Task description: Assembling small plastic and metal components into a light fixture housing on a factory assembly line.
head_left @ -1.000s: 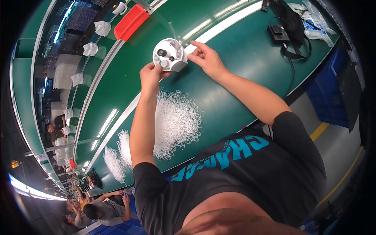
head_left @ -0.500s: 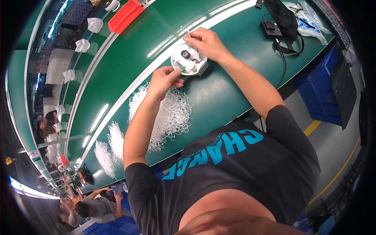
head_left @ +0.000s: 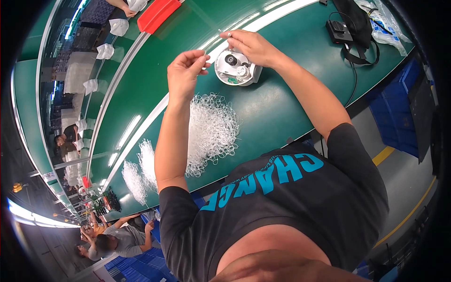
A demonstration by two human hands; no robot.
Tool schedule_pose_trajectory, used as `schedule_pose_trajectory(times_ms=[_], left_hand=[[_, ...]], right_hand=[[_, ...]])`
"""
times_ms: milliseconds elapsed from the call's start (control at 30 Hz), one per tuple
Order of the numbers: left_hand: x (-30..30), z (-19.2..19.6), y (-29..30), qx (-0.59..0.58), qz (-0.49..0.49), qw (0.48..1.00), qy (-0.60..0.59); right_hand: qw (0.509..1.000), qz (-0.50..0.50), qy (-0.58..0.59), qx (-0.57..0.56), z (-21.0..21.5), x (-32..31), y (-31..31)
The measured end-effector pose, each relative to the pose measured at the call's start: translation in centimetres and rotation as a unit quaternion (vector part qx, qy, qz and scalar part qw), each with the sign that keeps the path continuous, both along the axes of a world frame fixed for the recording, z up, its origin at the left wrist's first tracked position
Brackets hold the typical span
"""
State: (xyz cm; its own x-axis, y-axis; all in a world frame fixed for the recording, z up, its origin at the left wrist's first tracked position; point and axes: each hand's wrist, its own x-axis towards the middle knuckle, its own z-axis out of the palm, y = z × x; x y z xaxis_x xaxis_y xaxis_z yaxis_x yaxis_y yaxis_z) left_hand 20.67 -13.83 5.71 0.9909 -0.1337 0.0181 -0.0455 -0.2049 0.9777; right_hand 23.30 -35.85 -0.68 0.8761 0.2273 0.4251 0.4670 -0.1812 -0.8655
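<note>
A round white device (head_left: 225, 77) with a black lens and a bit of green board rests on the green bench. My right hand (head_left: 253, 47) is just above its far edge, thumb and forefinger pinched together around something too small to name. To the device's left, apart from it, my left hand (head_left: 182, 75) is raised with thumb and fingertips drawn together; a tiny pale bit may be between them. Below that hand, partly behind my left forearm, lies a large pile of thin white loops (head_left: 213, 131).
Two smaller piles of white strands, one a white pile (head_left: 135, 183), lie farther left. A red bin (head_left: 159, 15) stands beyond the bench rail. At the right are a black boxy device (head_left: 339, 32) with a strap and cable, and a blue crate (head_left: 394, 113). Other people work at left.
My left hand has come off the device's edge and moved up and left. My right hand stays near the far rim, a little higher. The whole view has shifted slightly.
</note>
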Motion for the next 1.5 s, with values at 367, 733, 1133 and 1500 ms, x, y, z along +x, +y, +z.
schedule_pose_trajectory(times_ms=[367,733,1133,1500], left_hand=[[1.9,0.3,-4.0,-0.169,-0.01,0.985,-0.034],[2.6,-1.4,-4.6,-0.076,-0.043,0.994,-0.067],[3.3,-3.0,-4.7,0.124,-0.066,0.982,-0.129],[4.0,-4.8,-5.3,0.337,-0.083,0.899,-0.265]], right_hand=[[1.0,-0.006,0.026,0.012,1.1,-0.9,-0.3],[1.0,0.016,-0.008,-0.012,0.5,-0.4,-0.7],[0.997,-0.003,0.013,0.079,-0.4,-0.3,-0.7],[0.955,-0.048,0.156,0.249,-2.4,1.1,-1.0]])
